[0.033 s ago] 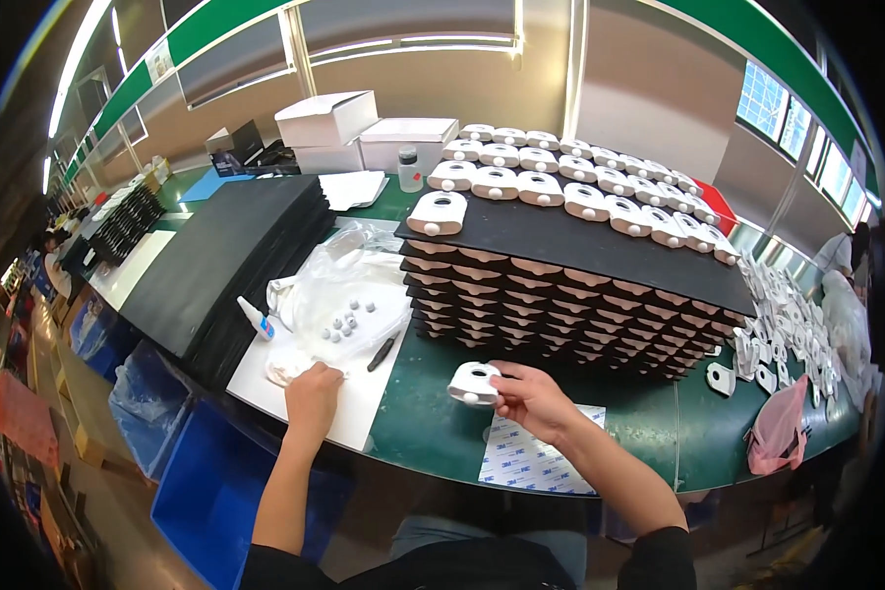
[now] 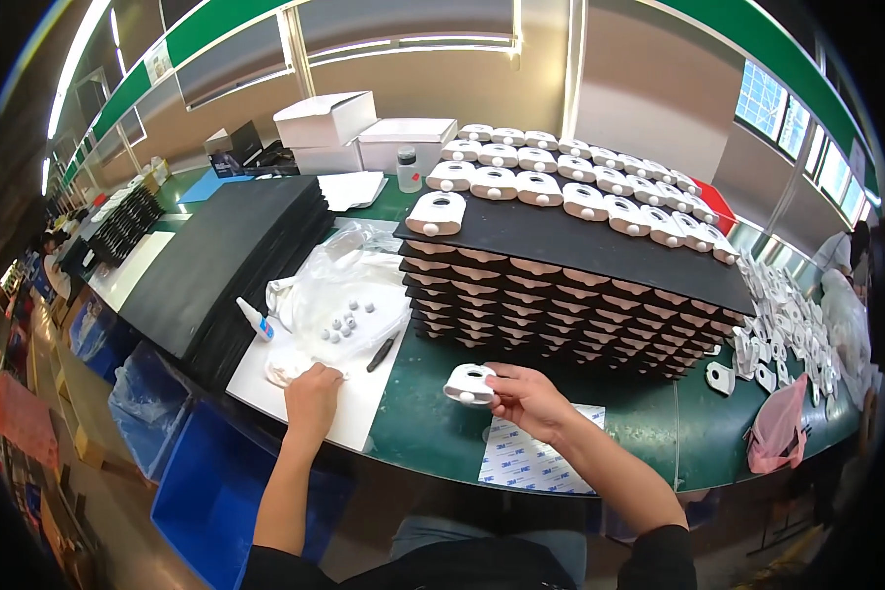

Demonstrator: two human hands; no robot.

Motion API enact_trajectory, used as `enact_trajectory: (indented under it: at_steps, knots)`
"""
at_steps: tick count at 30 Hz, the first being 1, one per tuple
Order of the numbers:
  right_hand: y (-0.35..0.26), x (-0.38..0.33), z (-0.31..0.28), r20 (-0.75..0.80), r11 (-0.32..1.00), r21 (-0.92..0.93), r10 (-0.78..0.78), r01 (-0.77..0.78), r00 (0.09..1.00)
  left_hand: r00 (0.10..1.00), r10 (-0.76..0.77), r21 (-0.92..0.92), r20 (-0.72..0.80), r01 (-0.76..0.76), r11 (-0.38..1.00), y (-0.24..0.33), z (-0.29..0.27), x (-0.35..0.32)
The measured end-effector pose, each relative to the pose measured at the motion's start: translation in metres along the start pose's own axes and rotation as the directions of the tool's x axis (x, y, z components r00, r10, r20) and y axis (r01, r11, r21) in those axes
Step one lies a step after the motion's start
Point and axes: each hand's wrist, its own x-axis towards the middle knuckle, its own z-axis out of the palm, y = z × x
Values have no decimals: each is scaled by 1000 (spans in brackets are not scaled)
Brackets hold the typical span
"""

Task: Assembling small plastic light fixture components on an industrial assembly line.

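My right hand (image 2: 523, 398) grips a white plastic housing (image 2: 469, 384) by its right side. The housing has a dark round hole on top and a small round knob at its front, and is held over the green table. My left hand (image 2: 312, 396) is closed, its fingertips down on a white board (image 2: 356, 421) beside a crumpled whitish cloth (image 2: 287, 368); what it pinches, if anything, is hidden. Past it lie several small grey-white knobs (image 2: 336, 324), a black pen-like tool (image 2: 380, 354) and a small white-and-blue glue bottle (image 2: 256, 320).
Stacked black sheets (image 2: 600, 246) carry rows of similar housings. Another black sheet stack (image 2: 226, 265) stands left. Loose white parts (image 2: 782, 329) and a pink bag (image 2: 779, 428) lie right. A printed sheet (image 2: 533, 457) lies at the front edge, a blue bin (image 2: 216, 492) below left.
My right hand has shifted very slightly left with the white housing. The left hand stays in place.
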Motion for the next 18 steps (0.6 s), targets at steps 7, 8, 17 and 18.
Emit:
enact_trajectory:
  at_steps: [7, 8, 17, 18]
  knots:
    - [3, 17, 5, 17, 998, -30, 47, -46, 999, 989, -7, -491, -150, -68, 868, 77, -35, 4]
    - [4, 19, 6, 13, 998, -47, 35, -35, 999, 991, 20, -539, -134, -90, 837, 87, -38, 4]
    - [2, 12, 17, -12, 972, -227, -70, 66, 997, 959, 280, -523, -52, -265, 810, 123, -34, 15]
    - [2, 12, 16, 7, 956, -279, -97, 95, 995, 953, 302, -534, -16, -263, 803, 122, -35, 16]
